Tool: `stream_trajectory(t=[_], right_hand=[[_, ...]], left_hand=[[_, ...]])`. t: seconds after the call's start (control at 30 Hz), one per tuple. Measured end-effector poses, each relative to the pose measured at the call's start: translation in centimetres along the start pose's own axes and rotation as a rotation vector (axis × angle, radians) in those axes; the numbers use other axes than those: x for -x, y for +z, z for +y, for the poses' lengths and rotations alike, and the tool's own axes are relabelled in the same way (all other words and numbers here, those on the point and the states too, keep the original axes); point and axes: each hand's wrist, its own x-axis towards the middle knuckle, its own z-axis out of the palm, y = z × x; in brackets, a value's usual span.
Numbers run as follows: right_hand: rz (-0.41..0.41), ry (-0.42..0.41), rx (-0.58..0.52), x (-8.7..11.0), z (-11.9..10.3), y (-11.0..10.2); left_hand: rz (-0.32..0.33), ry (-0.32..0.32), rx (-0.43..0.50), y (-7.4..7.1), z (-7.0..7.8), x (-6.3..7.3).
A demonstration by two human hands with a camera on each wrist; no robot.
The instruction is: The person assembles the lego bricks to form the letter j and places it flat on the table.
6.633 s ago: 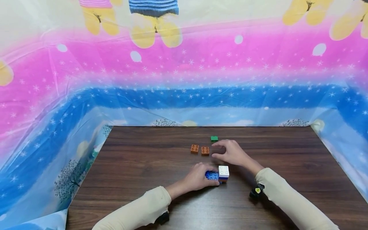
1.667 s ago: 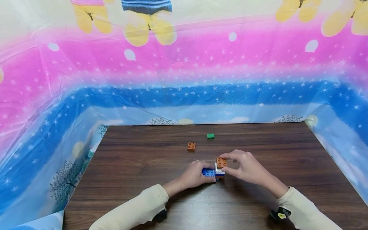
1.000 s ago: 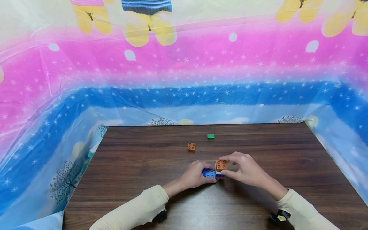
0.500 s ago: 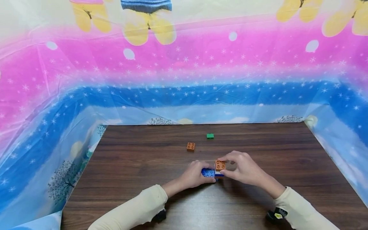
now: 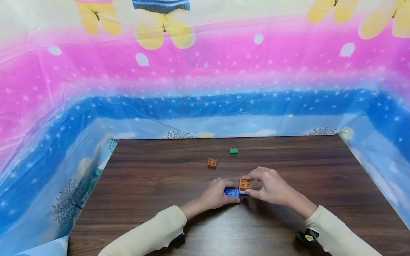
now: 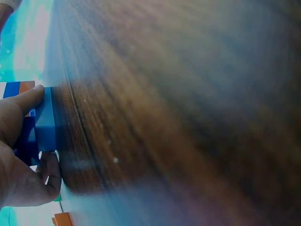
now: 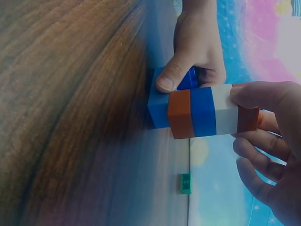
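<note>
My left hand point(image 5: 217, 193) grips the light blue toy brick point(image 5: 232, 192) at the base of a small build, thumb on the near side. A dark blue brick point(image 7: 188, 79) sits on that base beside the hand. At the base's right end rises a column: an orange brick point(image 7: 180, 115), a blue one point(image 7: 203, 110), a white one point(image 7: 226, 109), and an orange brick point(image 5: 245, 183) on top. Thumb and fingers of my right hand point(image 5: 272, 186) pinch this top brick, which sits flush against the white one in the right wrist view.
A loose orange brick point(image 5: 212, 163) lies on the wooden table point(image 5: 153, 170) beyond the left hand. Farther back is a green brick point(image 5: 234, 151). Patterned cloth point(image 5: 205, 106) hangs along the table's back and sides.
My right hand has taken one of two loose orange bricks from the table, brought it over the white brick and lowered it onto the column. The left hand keeps its grip on the base.
</note>
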Motion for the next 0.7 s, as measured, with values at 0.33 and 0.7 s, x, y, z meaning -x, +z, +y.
stream_trajectory(t=[0.33, 0.7], right_hand=[[-0.014, 0.015, -0.024, 0.0, 0.0, -0.3], [-0.047, 0.011, -0.053, -0.4, -0.1, -1.1]], left_hand=[[-0.001, 0.014, 0.004, 0.0, -0.1, -0.1], [0.003, 0.025, 0.000, 0.1, -0.2, -0.1]])
